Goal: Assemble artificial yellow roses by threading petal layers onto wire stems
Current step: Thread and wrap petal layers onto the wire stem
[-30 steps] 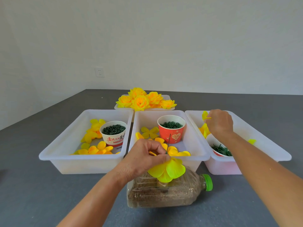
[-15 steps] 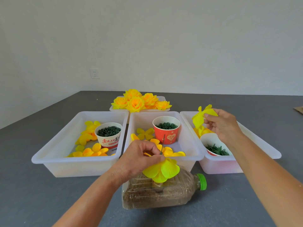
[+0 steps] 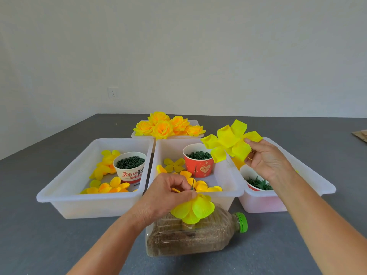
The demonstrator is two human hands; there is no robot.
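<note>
My left hand (image 3: 166,193) pinches a thin green wire stem (image 3: 194,176) that stands upright, with a half-built yellow rose (image 3: 193,209) hanging petals-down below my fingers. It hovers over a plastic bottle (image 3: 198,235) lying on its side. My right hand (image 3: 266,159) is raised above the right tub and pinches a flat yellow petal layer (image 3: 228,142) with several lobes, up and to the right of the stem tip and apart from it.
Three white tubs stand in a row: left (image 3: 59,187), middle (image 3: 234,183), right (image 3: 321,185). They hold loose yellow petals and paper cups of green parts (image 3: 130,165) (image 3: 198,160). Finished roses (image 3: 166,127) fill a tray behind. The table surface is grey.
My right hand lifted a petal layer out of the right tub and carried it up and toward the middle. My left hand kept holding the stem and rose in place.
</note>
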